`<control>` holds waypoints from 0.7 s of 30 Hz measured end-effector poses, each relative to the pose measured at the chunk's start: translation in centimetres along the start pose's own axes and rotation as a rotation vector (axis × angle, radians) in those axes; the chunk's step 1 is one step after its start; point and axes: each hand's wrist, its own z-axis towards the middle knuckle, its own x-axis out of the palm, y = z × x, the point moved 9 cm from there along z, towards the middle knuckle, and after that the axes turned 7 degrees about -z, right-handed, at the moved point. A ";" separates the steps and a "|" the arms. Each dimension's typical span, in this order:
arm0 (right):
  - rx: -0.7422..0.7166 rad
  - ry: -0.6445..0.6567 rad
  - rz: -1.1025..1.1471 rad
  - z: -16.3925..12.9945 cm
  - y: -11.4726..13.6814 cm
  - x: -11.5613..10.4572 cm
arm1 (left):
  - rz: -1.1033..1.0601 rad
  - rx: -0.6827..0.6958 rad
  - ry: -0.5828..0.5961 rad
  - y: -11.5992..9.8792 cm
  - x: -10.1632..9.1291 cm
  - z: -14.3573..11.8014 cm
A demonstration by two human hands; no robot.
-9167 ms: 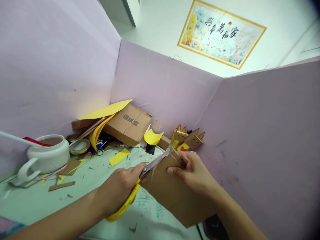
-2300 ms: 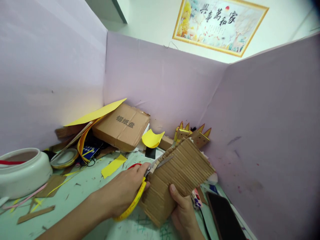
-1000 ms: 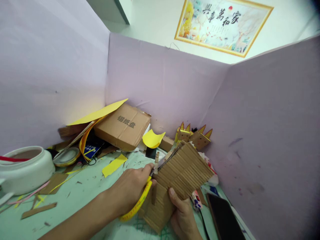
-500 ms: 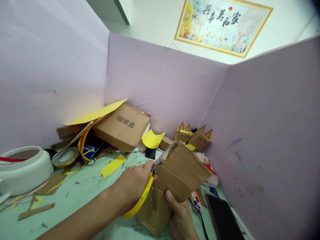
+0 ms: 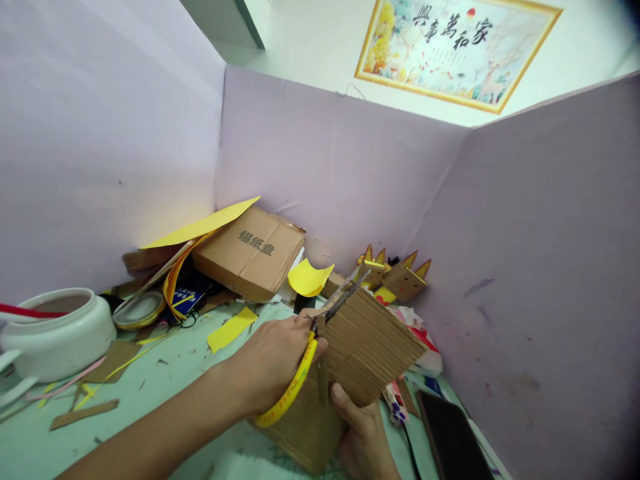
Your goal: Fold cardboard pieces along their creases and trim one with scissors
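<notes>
Head view: cluttered tabletop (image 5: 165,373).
Left hand (image 5: 273,363): fist clenched around yellow-handled scissors (image 5: 305,360), blades along the cardboard's upper edge.
Right hand (image 5: 367,437): clamped on corrugated cardboard (image 5: 367,343) from below, touching the scissors.

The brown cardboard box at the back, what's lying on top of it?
A yellow paper sheet lies slanted across the left top edge of the cardboard box, jutting out past it. The printed top is otherwise bare. What sits beneath the sheet's left part is mostly covered.
</notes>
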 end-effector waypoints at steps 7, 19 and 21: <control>0.025 -0.022 0.019 0.0 -0.3 -0.3 | 0.054 -0.060 -0.049 1.0 0.6 0.2; 0.103 -0.045 0.072 0.3 0.3 -0.5 | -0.005 -0.285 -0.182 4.7 -2.8 -0.9; 0.163 -0.111 0.126 0.5 0.1 -1.5 | 0.047 -0.370 -0.196 7.0 -4.5 -2.5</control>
